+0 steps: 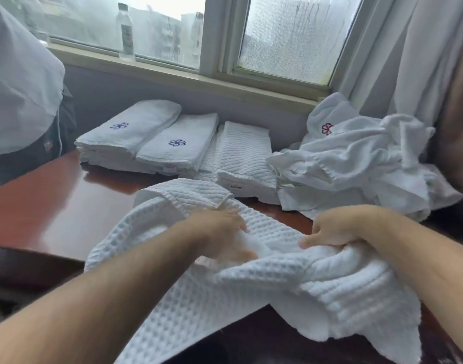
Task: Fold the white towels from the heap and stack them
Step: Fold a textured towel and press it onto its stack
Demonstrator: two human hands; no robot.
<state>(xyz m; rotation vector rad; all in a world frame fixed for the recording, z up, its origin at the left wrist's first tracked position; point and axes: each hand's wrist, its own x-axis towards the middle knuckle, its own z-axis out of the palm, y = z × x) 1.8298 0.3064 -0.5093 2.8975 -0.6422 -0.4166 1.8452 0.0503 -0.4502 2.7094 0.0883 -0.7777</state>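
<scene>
Glossy red-brown table (54, 206) by a window. Nearest: waffle towel (198, 292), rumpled, draped over the near edge. Left hand (222, 235) lies on it, fingers roughly straight (blurred). Right hand (332, 229) clutches a bunched fold. Cloth looks soft, light, floppy, not slippery, so prob. best taken at corners/hem, not mid-bunch. Further back: folded stacks (146, 140) left-centre, unfolded heap (356, 166) to the right, bottle (126, 30) on the sill.

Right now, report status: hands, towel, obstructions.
Left hand rests on waffle towel. Right hand gripping its bunched edge. Heap at right, folded stacks behind; no obstruction.
</scene>
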